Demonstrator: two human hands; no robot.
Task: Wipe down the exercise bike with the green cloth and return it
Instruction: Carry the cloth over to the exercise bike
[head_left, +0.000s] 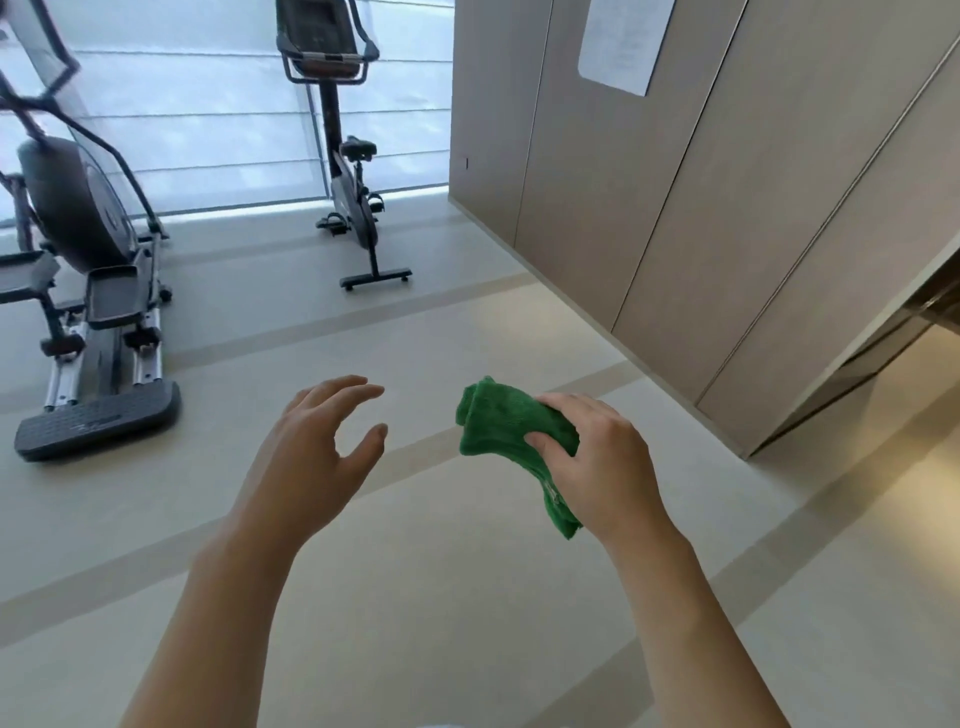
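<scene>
Green cloth: bunched, lower centre-right, gripped by right hand, fingers curled round it.
Left hand: just beside cloth, empty, fingers spread.
Exercise bike: upper centre, by window, well apart.
Progress: likely early; wiping and return both remain.

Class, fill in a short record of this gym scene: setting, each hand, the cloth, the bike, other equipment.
setting: indoor gym, pale floor, panelled wall on the right
right hand: grips the green cloth, bunched
left hand: holds nothing, fingers spread
exercise bike: stands by the window, apart from both hands
other equipment: elliptical trainer at far left
</scene>
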